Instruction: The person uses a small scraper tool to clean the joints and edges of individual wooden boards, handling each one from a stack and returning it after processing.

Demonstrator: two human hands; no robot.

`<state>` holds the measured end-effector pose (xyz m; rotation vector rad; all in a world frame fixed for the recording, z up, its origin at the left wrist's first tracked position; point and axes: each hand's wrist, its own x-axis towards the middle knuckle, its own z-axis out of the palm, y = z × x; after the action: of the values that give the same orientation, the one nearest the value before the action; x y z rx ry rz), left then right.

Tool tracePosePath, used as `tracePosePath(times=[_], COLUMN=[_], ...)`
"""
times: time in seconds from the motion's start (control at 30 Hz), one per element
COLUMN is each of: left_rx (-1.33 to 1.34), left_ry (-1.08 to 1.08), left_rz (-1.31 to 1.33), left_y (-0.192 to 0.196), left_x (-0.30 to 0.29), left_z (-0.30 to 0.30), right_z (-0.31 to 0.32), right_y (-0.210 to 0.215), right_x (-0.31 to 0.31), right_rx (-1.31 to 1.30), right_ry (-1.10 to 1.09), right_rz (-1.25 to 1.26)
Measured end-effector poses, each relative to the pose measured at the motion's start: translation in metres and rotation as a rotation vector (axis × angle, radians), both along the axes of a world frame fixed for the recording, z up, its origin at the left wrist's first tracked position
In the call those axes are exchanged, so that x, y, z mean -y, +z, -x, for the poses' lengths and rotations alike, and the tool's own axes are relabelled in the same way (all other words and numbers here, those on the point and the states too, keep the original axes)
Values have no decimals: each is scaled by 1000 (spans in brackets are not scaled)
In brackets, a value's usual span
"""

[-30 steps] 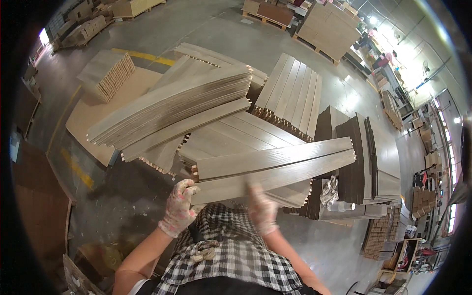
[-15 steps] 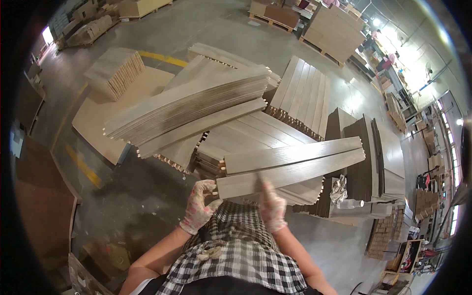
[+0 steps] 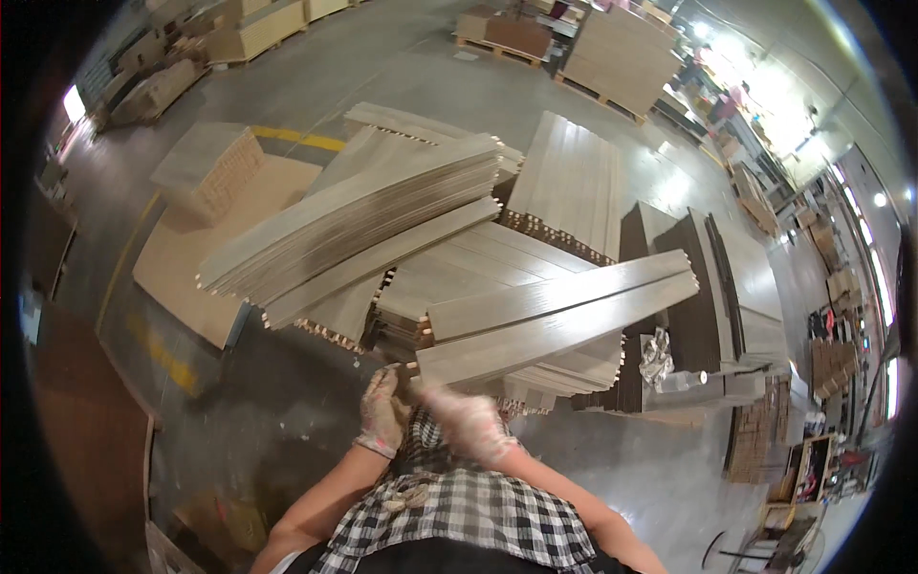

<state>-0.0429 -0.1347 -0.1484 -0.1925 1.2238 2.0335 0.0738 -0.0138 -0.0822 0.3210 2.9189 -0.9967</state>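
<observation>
**Handling long grey laminate boards at the stack end**

Currently my left hand [image 3: 382, 413] is gloved and curled against the near end of the grey boards [image 3: 559, 320] that lie on top of the stack in front of me. My right hand [image 3: 470, 424] sits just beside it at the same end, but it is blurred, so I cannot tell whether it is closed on a board or only pressed to it.

Location: the boards run from my hands out to the right and away, resting on a lower board stack [image 3: 497, 277]. A second fanned pile [image 3: 354, 225] lies crosswise to the left, over a pale pallet board [image 3: 191, 258] on the concrete floor [image 3: 411, 67].

Handling judgement:
- Long and thin; I expect them to be stiff across the width but to sag along the length if lifted from one end only.
- The faces look smooth and slightly glossy, so likely slippery against gloves.
- Edges and corners appear the vulnerable parts.
- Several together will probably be heavy.

Recommended hold: grip the long edges, hands spread apart toward the middle, not the end face.
</observation>
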Motion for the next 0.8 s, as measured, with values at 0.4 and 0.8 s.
tracePosePath(times=[0.4, 0.8], left_rx=[-874, -1713], left_ry=[168, -291], left_rz=[98, 309], left_y=[67, 104], left_x=[-26, -184], left_z=[-9, -73], right_z=[-84, -145], right_y=[-38, -32], right_x=[-163, -276], right_rx=[-513, -559], right_ry=[-643, -685], right_rz=[-510, -196])
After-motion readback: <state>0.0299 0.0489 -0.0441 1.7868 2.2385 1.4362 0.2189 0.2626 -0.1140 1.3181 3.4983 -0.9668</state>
